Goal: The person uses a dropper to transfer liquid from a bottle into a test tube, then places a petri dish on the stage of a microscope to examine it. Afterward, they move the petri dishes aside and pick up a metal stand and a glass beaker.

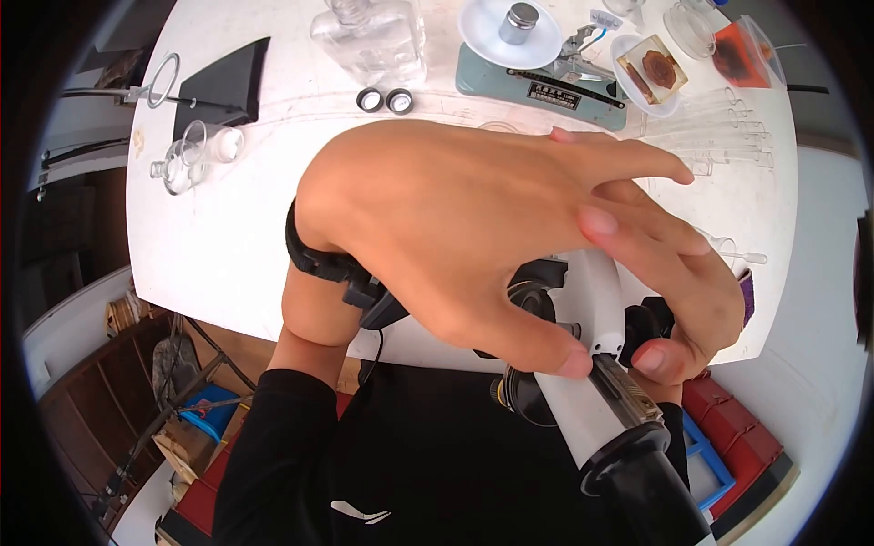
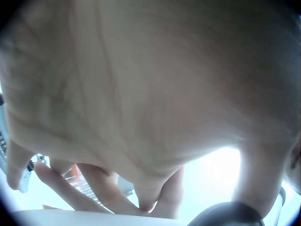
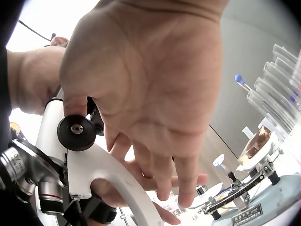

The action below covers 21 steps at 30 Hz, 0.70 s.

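A white microscope [image 1: 575, 419] with a black eyepiece tube [image 1: 642, 473] leans toward the person's body. My left hand [image 1: 446, 205] reaches across over it, fingers outstretched and thumb tip beside the white tube. In the left wrist view that thumb comes down at a black knob [image 2: 225, 215]. My right hand [image 3: 150, 80] is on the other side, fingers extended past the curved white arm [image 3: 124, 174], thumb at a black focus knob [image 3: 76, 133]. Objectives [image 3: 51, 195] hang below the tube. Fingers of the two hands overlap in the head view, and the left hand hides much of the microscope.
A balance [image 1: 546, 91] with a metal weight [image 1: 519, 23] stands at the back of the white table [image 1: 228, 227]. Nearby are a glass bottle [image 1: 369, 41], two black caps, a specimen block [image 1: 655, 71] and several test tubes [image 1: 728, 132]. Small glassware [image 1: 187, 164] sits at left.
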Each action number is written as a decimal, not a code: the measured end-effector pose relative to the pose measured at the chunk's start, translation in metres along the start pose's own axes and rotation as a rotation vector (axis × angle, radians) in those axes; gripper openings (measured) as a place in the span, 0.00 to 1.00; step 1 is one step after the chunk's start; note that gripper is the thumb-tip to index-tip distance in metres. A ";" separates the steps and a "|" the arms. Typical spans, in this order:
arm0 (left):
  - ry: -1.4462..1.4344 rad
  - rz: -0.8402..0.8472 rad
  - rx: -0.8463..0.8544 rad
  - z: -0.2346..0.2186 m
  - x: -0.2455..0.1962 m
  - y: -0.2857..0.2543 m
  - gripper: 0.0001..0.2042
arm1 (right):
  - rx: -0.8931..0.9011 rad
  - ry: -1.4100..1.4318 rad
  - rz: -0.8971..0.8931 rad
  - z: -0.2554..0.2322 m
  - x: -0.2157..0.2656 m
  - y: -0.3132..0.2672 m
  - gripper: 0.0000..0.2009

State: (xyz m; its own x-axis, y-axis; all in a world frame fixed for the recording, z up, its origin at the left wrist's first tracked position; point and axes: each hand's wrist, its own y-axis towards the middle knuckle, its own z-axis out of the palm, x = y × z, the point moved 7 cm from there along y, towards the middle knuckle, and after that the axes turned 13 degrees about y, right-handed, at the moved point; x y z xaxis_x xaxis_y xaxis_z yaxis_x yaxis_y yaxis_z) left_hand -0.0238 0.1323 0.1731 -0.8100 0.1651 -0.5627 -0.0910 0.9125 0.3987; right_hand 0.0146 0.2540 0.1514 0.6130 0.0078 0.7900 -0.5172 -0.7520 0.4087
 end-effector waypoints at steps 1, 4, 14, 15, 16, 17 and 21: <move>0.000 0.001 0.001 0.000 0.001 0.001 0.30 | 0.020 0.009 0.000 0.005 0.003 -0.001 0.34; -0.097 0.062 0.019 -0.001 0.005 0.003 0.30 | 0.081 0.038 0.001 0.013 0.006 -0.010 0.34; -0.211 0.171 0.073 0.005 0.011 0.006 0.28 | -0.015 0.124 -0.001 0.013 0.002 -0.014 0.32; -0.218 0.189 0.067 0.005 0.011 0.006 0.26 | -0.015 0.124 -0.001 0.014 0.003 -0.014 0.32; -0.218 0.189 0.067 0.005 0.011 0.006 0.26 | -0.033 0.137 0.054 0.013 0.004 -0.013 0.32; -0.246 0.177 0.066 0.004 0.011 0.006 0.25 | -0.051 0.150 0.110 0.013 0.004 -0.013 0.32; -0.230 0.165 0.067 0.005 0.016 0.007 0.24 | 0.030 0.263 0.362 0.002 0.021 0.024 0.32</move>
State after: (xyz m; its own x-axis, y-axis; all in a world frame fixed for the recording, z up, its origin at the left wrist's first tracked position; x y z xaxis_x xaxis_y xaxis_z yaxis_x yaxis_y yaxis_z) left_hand -0.0346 0.1430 0.1628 -0.6575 0.3871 -0.6464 0.0761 0.8877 0.4542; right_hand 0.0163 0.2344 0.1769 0.2213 -0.0952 0.9705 -0.6507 -0.7557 0.0742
